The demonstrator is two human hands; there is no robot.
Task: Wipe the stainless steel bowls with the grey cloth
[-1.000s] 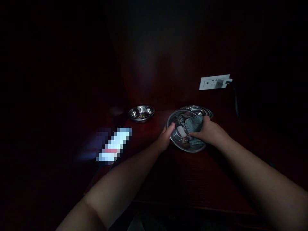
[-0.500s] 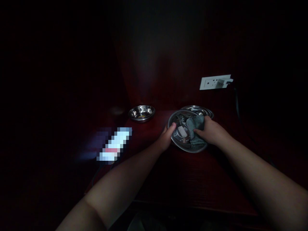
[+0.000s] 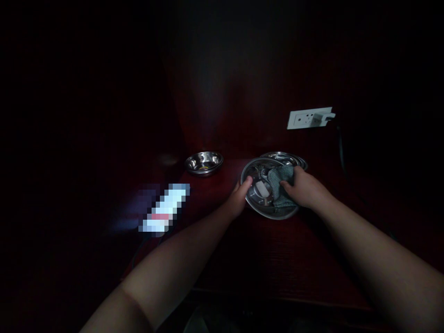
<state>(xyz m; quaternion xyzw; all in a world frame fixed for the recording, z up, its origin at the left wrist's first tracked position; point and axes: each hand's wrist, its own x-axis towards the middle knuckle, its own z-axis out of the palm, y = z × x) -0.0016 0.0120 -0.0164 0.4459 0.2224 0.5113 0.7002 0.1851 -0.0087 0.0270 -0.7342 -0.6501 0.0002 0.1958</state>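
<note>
Running this in near dark: I've got a dark red table against a dark red wall, corners of the room lost in black. On the wall to the right, a white outlet with a plug in it, cord hanging down. Toward the table's left edge, a bright patch, pixelated, can't tell what it is.

Containers: small metal bowls nested at back left, yellow spot in the bottom of the top one. Back right, stacked shiny metal dishes, partly hidden. In front of those, I have the big metal bowl, tilted, mouth toward the camera; can't tell if it touches the table. Pale rectangle at its bottom, label or glare unclear.

My left hand is clamped on the big bowl's left rim, thumb inside, other fingers hidden. My right hand pinches a grey-green cloth inside the bowl's right side, thumb on top, remaining fingers mostly out of sight.
</note>
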